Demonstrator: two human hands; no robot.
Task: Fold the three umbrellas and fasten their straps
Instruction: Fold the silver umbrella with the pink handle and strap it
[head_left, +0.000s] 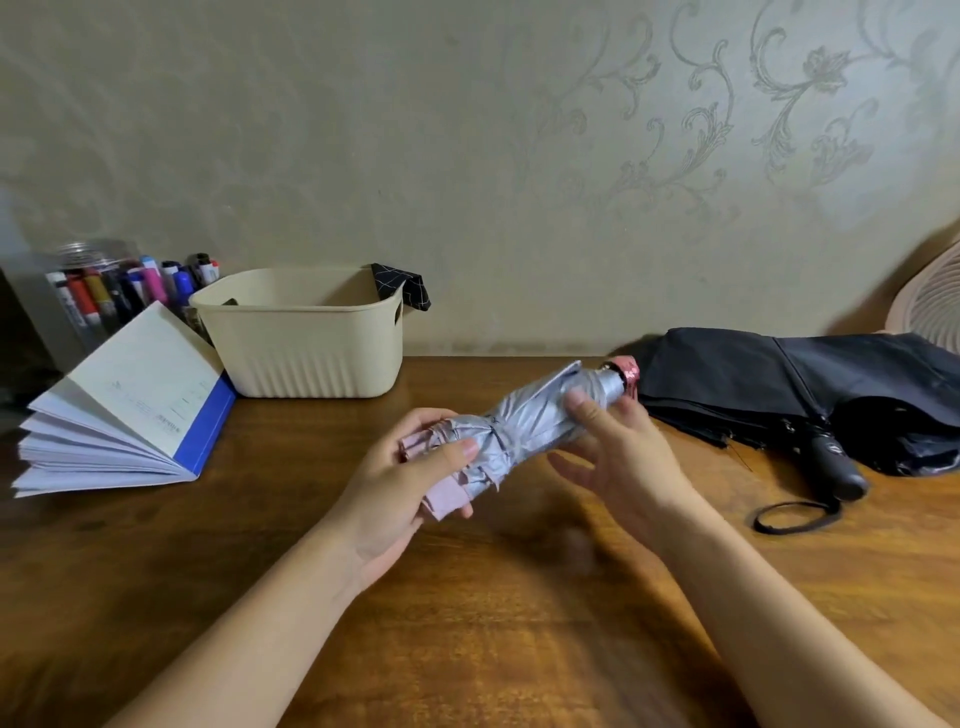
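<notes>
A small silver umbrella (530, 423) with pink trim is held above the wooden table (467, 597), collapsed and loosely bunched, its pink tip pointing to the far right. My left hand (410, 483) grips its near end, where a pink strap hangs loose. My right hand (618, 447) cups the far half, thumb pressed on the fabric. A black umbrella (810, 395) lies at the right, its canopy loose and unrolled, its black handle (836, 467) and wrist loop (795, 517) toward me. A dark patterned cloth (402, 286) hangs over the basket's far corner; I cannot tell whether it is an umbrella.
A cream plastic basket (306, 338) stands at the back centre-left against the wall. An open book (124, 410) with a blue cover lies at the left, with a jar of markers (119, 291) behind it. A pink fan (935, 301) shows at the right edge.
</notes>
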